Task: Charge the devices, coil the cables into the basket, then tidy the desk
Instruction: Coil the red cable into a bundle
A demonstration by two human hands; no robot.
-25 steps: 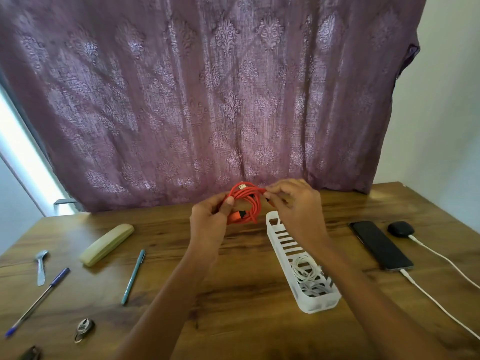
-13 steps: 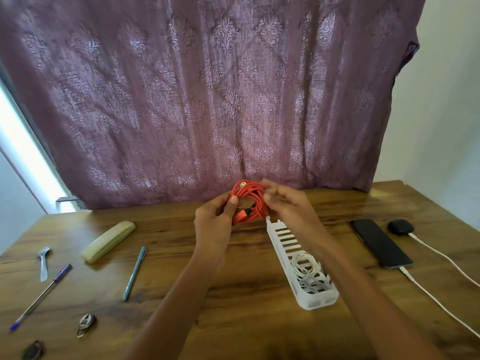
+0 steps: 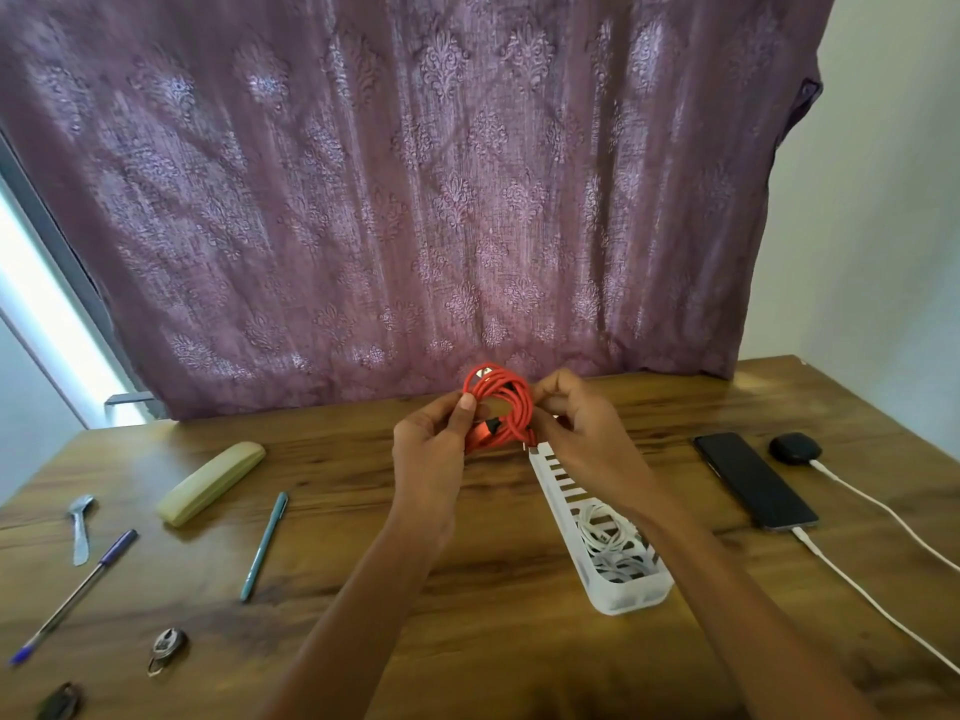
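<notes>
A coiled red cable [image 3: 503, 402] is held up above the desk near the far end of the white slotted basket [image 3: 631, 597]. My left hand [image 3: 431, 452] grips the coil's left side with the thumb up against it. My right hand [image 3: 582, 433] pinches the coil's right side. A coiled white cable [image 3: 605, 532] lies inside the basket. To the right, a black phone [image 3: 753, 480] and a black earbud case [image 3: 795, 448] lie on the desk, each with a white cable [image 3: 878, 610] plugged in.
On the left of the wooden desk [image 3: 493, 641] lie a yellowish case [image 3: 210, 483], a teal pen [image 3: 264, 545], a blue pen [image 3: 72, 597], a spoon [image 3: 81, 527], a small metal keyring [image 3: 166, 649] and a dark object [image 3: 60, 701]. A purple curtain [image 3: 415, 200] hangs behind.
The hands and the red coil stay at almost the same spot above the basket's far end; the fingers have shifted slightly on the coil.
</notes>
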